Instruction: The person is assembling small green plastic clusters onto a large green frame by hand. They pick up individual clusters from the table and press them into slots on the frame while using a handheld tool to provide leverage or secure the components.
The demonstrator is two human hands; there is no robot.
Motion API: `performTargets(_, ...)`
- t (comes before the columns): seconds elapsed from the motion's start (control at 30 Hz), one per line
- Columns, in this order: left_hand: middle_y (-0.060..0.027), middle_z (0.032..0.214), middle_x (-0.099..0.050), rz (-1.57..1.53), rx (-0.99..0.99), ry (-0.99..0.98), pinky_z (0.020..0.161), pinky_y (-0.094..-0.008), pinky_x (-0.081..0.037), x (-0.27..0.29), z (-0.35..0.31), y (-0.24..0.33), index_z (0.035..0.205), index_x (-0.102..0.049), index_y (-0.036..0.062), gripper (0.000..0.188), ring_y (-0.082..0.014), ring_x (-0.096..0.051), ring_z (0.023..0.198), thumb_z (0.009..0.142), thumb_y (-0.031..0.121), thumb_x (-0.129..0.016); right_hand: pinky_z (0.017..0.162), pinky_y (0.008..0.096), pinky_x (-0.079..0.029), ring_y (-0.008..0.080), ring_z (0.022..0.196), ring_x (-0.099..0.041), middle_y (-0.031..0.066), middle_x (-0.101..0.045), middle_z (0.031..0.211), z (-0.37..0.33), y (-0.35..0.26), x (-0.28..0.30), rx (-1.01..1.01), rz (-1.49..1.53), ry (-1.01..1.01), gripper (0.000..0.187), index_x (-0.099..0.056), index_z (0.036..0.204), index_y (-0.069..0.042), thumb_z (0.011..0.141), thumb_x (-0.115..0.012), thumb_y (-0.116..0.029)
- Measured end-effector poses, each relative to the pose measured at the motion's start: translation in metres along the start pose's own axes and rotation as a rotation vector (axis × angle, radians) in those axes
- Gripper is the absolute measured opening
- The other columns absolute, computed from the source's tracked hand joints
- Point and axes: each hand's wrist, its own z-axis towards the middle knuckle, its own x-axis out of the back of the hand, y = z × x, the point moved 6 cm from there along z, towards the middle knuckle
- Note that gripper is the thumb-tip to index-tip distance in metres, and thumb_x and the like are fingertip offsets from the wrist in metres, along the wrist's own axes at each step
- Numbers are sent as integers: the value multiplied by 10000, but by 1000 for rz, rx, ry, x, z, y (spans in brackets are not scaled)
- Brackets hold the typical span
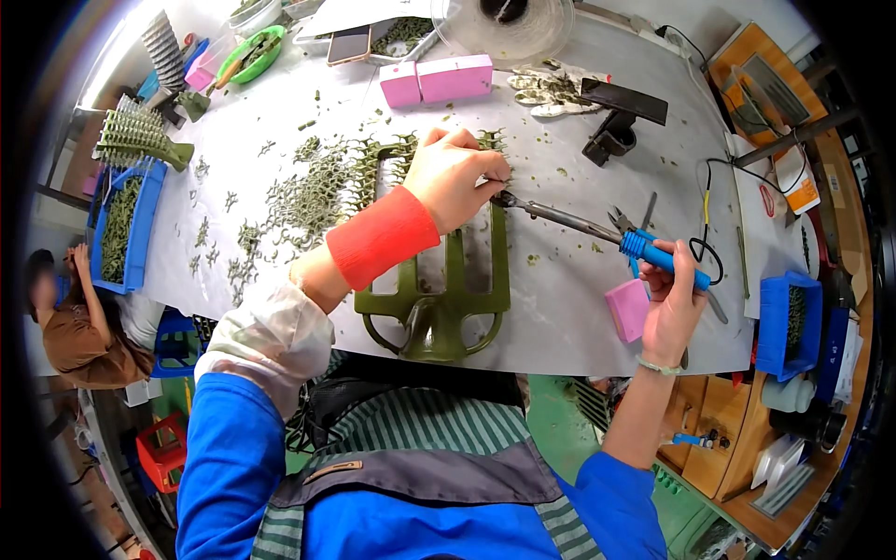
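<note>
My right hand [674,313] is closed around the blue handle of a soldering iron [588,227]. Its metal shaft points left, and the tip is close to the fingertips of my left hand [453,182]. Those fingers are pinched together over the right far side of a green frame [434,327]; whatever they hold is too small to make out. The frame lies flat at the table's near edge, with long bars and a rounded base toward me. Rows of small curved green pieces [359,177] line its far left part. My left wrist and hand cover some of it.
Loose green pieces [308,196] spread left of the frame. Pink blocks [457,78] and a stained glove [551,89] lie behind. To the right are a black stand [611,135], pliers [627,224] and a pink block [627,310]. Blue bins [140,233] flank the table; another person [89,327] sits left.
</note>
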Motion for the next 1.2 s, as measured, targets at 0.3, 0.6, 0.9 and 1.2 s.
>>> performTargets(0.3, -65, 824, -611, -12, 87, -66, 829, -428, -382, -1, -3, -7, 784, -672, 187, 148, -278, -550, 889, 656, 231, -729, 588, 212, -433, 91, 638, -531, 36, -622, 816, -6, -28, 40, 78, -276, 133, 290, -645, 915, -22, 891, -575, -303)
performTargets(0.6, -86, 854, -680, -360, 225, 249, 736, -307, -519, 111, -83, -78, 931, -626, 47, 160, -201, -666, 790, 855, 188, -627, 664, 312, -488, 218, 828, -538, 116, -550, 992, 19, -15, 82, 268, -232, -103, 468, -500, 1213, -93, 782, -643, 23)
performTargets(0.9, -99, 867, -642, 422, 1141, 234, 775, -362, -486, 205, -343, -279, 949, -610, 72, 278, -252, -616, 828, 798, 301, -656, 600, 279, -503, 214, 741, -566, 125, -573, 940, -4, -40, 60, 657, -724, -59, 469, -540, 1165, -24, 782, -752, -192)
performTargets(1.2, -74, 1175, -569, 358, 1343, 133, 942, -446, -385, 195, -357, -304, 1094, -571, 119, 411, -260, -502, 1137, 777, 358, -676, 561, 299, -493, 229, 677, -565, 113, -576, 904, 3, -39, 76, 408, -495, -89, 473, -500, 1188, -36, 777, -722, -106)
